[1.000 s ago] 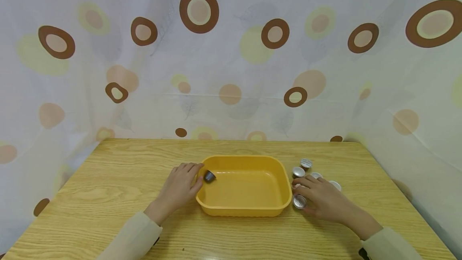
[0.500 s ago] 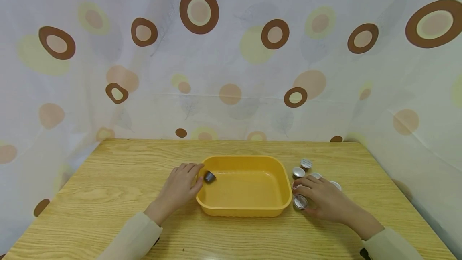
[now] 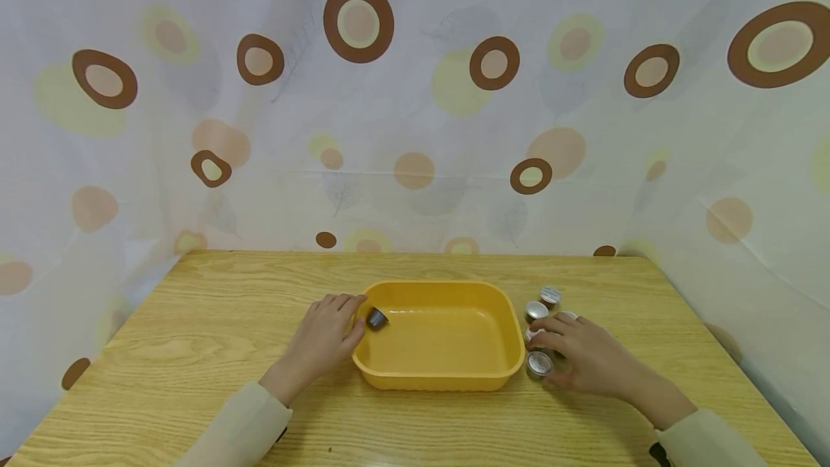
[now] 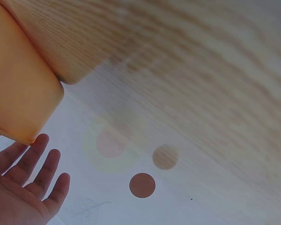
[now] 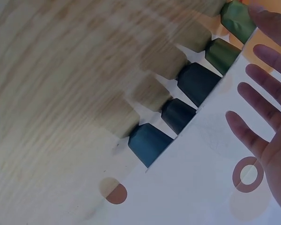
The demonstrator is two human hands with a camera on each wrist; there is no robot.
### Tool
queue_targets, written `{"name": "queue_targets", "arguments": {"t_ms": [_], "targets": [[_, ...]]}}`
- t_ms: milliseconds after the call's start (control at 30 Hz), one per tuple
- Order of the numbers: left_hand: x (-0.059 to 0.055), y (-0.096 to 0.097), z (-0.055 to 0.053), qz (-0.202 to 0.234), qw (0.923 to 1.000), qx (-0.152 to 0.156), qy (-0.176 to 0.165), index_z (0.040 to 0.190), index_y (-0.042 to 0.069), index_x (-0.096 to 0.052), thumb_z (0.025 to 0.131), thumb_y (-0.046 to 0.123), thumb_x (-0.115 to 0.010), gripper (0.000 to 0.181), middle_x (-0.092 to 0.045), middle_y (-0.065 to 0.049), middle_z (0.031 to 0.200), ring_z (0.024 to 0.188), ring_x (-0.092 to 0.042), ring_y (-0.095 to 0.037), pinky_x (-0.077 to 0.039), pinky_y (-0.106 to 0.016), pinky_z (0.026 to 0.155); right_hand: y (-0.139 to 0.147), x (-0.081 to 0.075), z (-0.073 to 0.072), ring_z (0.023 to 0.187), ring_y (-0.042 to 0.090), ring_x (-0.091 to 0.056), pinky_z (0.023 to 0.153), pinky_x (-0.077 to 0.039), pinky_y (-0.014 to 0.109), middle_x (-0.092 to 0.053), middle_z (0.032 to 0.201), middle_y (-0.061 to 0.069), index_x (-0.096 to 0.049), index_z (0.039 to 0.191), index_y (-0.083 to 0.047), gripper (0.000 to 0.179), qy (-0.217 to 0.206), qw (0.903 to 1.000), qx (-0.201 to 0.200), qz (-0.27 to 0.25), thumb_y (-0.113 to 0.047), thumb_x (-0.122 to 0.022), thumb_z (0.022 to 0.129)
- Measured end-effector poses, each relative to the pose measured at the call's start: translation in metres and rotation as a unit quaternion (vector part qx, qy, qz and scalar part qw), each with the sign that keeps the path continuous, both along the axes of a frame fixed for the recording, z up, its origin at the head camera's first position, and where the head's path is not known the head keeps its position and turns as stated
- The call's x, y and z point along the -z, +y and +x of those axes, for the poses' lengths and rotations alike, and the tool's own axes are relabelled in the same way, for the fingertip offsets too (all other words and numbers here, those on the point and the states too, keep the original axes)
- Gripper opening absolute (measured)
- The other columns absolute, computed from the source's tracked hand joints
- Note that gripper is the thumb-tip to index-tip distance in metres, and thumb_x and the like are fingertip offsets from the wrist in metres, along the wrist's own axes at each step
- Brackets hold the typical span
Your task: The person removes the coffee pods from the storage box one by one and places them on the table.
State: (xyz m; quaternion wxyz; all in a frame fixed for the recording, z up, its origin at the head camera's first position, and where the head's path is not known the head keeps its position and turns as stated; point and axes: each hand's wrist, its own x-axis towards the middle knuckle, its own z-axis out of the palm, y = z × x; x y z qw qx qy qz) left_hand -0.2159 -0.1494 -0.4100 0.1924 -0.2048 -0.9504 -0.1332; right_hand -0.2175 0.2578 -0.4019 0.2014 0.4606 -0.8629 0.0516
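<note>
A yellow plastic tray [image 3: 434,383] stands on the wooden table, with one dark coffee capsule [image 3: 377,319] lying tipped on its side near the left wall. My left hand [image 3: 324,326] rests at the tray's left rim, fingertips right at the edge in the left wrist view. Over a group of foil-topped coffee capsules [image 3: 536,310] to the right of the tray hovers my right hand [image 3: 590,359], its fingers loosely bent and spread. Its thumb is close beside the frontmost capsule [image 3: 540,364], a green capsule [image 5: 236,21] in the right wrist view. The hand partly hides other capsules.
The right wrist view shows a row of capsules standing foil-side down or up along the table, including a dark teal one [image 5: 149,144] at the end. Patterned white cloth [image 3: 415,92] hangs behind the table and along both sides.
My right hand has shifted slightly to the right, uncovering more of the capsule under its fingertips and covering one farther right. My left hand and the tray have kept their places.
</note>
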Motion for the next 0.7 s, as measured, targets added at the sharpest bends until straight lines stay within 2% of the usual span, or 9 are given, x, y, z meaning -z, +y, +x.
{"name": "queue_targets", "arguments": {"t_ms": [267, 400, 500, 700], "targets": [[0.001, -0.001, 0.000, -0.003, 1.0000, 0.001, 0.006, 0.121, 0.011, -0.058, 0.089, 0.024, -0.054, 0.035, -0.063, -0.003, 0.110, 0.103, -0.056, -0.023, -0.046, -0.041, 0.086, 0.001, -0.006, -0.002, 0.096, 0.016, -0.055, 0.060, -0.049, 0.035, -0.059, 0.109, 0.000, -0.063, 0.098, -0.019, 0.048, -0.012, 0.9999, -0.004, 0.001, -0.037, -0.082, 0.057], [0.001, -0.001, 0.000, -0.001, 1.0000, 0.000, 0.004, 0.121, 0.011, -0.058, 0.088, 0.024, -0.055, 0.035, -0.063, -0.003, 0.110, 0.103, -0.056, -0.023, -0.046, -0.041, 0.086, 0.000, -0.009, -0.004, 0.096, 0.016, -0.055, 0.059, -0.048, 0.033, -0.059, 0.107, -0.001, -0.064, 0.096, -0.017, 0.049, -0.006, 1.0000, -0.004, 0.001, -0.036, -0.083, 0.056], [0.000, 0.000, 0.000, 0.002, 1.0000, 0.002, 0.003, 0.121, 0.010, -0.058, 0.088, 0.023, -0.055, 0.035, -0.063, -0.003, 0.110, 0.103, -0.056, -0.023, -0.045, -0.042, 0.087, -0.001, -0.013, -0.005, 0.097, 0.017, -0.056, 0.060, -0.048, 0.034, -0.060, 0.106, -0.002, -0.064, 0.096, -0.016, 0.049, -0.005, 1.0000, 0.001, 0.002, -0.035, -0.084, 0.055], [0.000, 0.000, 0.000, 0.002, 1.0000, 0.003, 0.008, 0.120, 0.010, -0.058, 0.088, 0.023, -0.056, 0.035, -0.063, -0.003, 0.110, 0.102, -0.057, -0.023, -0.045, -0.041, 0.088, -0.006, -0.022, -0.007, 0.099, 0.020, -0.056, 0.065, -0.050, 0.039, -0.060, 0.107, 0.000, -0.063, 0.096, -0.015, 0.046, -0.011, 0.9998, 0.010, 0.016, -0.034, -0.082, 0.060]]}}
